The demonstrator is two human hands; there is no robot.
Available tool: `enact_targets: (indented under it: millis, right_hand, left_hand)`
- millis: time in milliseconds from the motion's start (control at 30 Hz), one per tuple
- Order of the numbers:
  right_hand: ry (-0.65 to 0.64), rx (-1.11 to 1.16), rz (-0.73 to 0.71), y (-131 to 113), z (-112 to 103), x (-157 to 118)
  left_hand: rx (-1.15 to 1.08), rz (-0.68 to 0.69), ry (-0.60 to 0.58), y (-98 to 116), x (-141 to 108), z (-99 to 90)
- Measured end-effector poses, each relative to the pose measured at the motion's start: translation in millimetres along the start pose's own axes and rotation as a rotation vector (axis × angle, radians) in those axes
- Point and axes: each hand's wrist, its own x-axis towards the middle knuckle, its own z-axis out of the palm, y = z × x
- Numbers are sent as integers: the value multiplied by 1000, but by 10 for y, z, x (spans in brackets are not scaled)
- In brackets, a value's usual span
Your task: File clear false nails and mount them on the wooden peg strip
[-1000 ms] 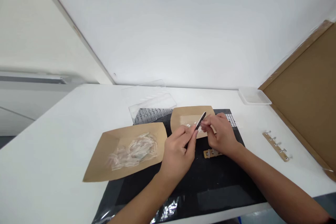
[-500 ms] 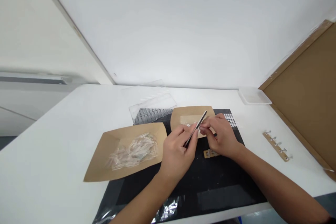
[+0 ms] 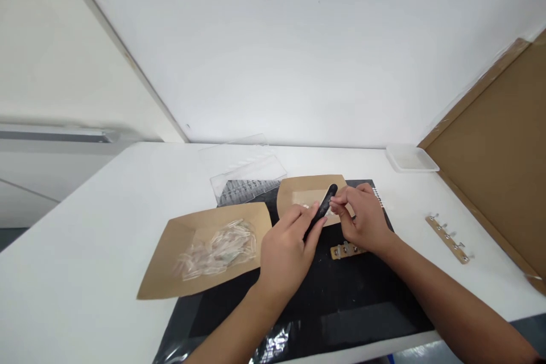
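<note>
My left hand [image 3: 290,247] is closed round the lower part of a nail file [image 3: 323,209], which slants up to the right with its black face showing. Close against the file's upper end, my right hand [image 3: 360,213] is closed in a pinch; whatever its fingertips hold is too small to make out. Behind both hands sits a brown paper tray [image 3: 294,185] with small pale pieces in it, partly covered by the hands. Below my right hand, a wooden strip with metal clips [image 3: 344,251] lies on the black mat [image 3: 341,290].
A larger paper tray [image 3: 160,261] on the left holds a heap of clear plastic nail tips [image 3: 226,247]. Clear plastic boxes [image 3: 251,173] stand behind it. To the right are another clip strip [image 3: 447,239], a shallow clear container [image 3: 412,159] and a cardboard panel [image 3: 499,148].
The nail file has turned in my left hand, from its thin edge to its broad black face. My right fingertips have come up along it, close to its upper end.
</note>
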Motion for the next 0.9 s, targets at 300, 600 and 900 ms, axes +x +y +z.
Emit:
enact_targets:
  millis: [300,600,900]
  right_hand:
    - [-97,-263,-177,-84,16,52]
    - [-111,-213,-144,-92,-10,90]
    - [-137,-213,-137,-87,-20,81]
  left_hand:
    - [-169,-123,-67,2,9,-47]
    - [-120,-61,-16,23,11,-57]
    - [-95,-39,4,-8,-1,-26]
